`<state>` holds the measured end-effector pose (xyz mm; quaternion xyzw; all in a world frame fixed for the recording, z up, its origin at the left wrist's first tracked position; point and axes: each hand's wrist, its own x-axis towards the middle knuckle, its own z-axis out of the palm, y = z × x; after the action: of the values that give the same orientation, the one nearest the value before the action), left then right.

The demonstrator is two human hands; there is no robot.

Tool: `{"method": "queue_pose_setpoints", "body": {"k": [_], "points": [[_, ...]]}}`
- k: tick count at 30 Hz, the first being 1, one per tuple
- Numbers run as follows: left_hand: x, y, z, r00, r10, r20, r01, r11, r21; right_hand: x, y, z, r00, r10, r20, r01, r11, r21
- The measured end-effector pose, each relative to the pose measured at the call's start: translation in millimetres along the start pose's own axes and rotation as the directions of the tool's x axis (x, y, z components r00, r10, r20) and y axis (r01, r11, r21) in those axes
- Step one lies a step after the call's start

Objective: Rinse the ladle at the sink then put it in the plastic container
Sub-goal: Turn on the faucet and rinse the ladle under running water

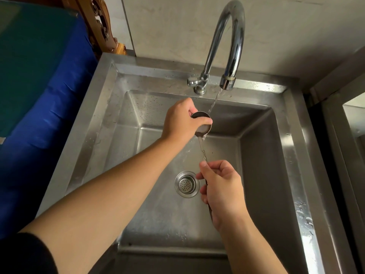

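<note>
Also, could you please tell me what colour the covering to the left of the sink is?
Bright blue covering, seen clearly in the head view.

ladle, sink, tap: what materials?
Ladle: looks like polished steel, with a shiny bowl and a thin bright handle. Sink: likely brushed stainless steel, a dull grey sheen with a folded rim. Tap: chrome-like metal with mirror highlights; the base metal cannot be told.

Single head-worn wide-angle view, aimed forward and steeply down into the steel sink (292, 155), taken from close above, faucet (227, 46) met at the top, both forearms entering from the lower edge, wall tiles behind.
</note>
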<state>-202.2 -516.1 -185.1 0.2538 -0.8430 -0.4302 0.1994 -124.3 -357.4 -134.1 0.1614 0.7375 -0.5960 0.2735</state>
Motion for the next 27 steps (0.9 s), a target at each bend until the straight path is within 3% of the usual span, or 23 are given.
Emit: {"method": "queue_pose_setpoints", "body": {"k": [5,9,16,21,27], "points": [[2.0,5.4,-0.2,0.991,0.118,-0.057,-0.12,0.993,-0.02,3.8,-9.4,-6.8,1.0,0.026,0.005,-0.026,0.995,0.093],[-2.5,3.4,-1.0,0.981,0.19,-0.025,-0.191,0.981,-0.043,9.9,-15.2,-13.7,0.999,0.04,0.033,-0.045,0.989,0.144],[-14.0,-1.9,4.3,0.989,0.031,0.142,-0.001,0.978,-0.208,15.6,-11.2,-12.6,0.996,0.064,0.053,-0.074,0.976,0.203],[-10.4,-3.0,6.3,0.989,-0.115,0.091,0.124,0.987,-0.102,11.7,-4.6,-9.3,0.995,0.065,0.081,-0.077,0.985,0.153],[0.1,-0.3,3.7,0.999,-0.037,-0.029,0.037,0.999,-0.009,10.7,-1.8,-8.1,0.995,0.06,0.079,-0.07,0.99,0.125]]}}
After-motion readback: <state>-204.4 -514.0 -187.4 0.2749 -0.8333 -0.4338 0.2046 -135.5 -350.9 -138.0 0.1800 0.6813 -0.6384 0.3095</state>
